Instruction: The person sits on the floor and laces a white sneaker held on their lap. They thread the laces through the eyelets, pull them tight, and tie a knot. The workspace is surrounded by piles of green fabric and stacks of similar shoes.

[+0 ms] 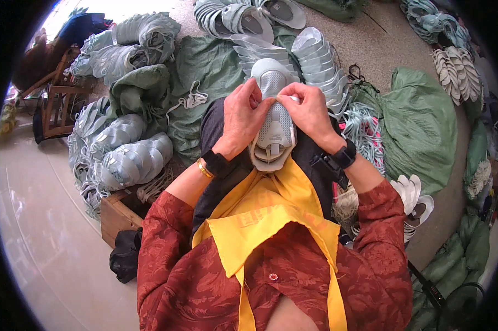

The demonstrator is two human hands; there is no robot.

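Note:
A light grey shoe upper (276, 132) with a perforated surface lies lengthwise over my lap, its rounded toe pointing away from me. My left hand (241, 115) pinches at the middle of the upper from its left side. From the opposite side, my right hand (309, 113) does the same, and the thumbs nearly meet over the centre. Both hands' fingers are closed at the upper; any small piece between the fingertips is too hidden to make out. A yellow apron (265, 207) lies under the heel end.
Stacked pale shoe uppers (136, 160) lie at left, with another stack (319, 66) just beyond my right hand. A green sack (417, 129) is at right. White laces (193, 99) rest on green cloth (196, 66). A wooden box (116, 218) stands by my left elbow.

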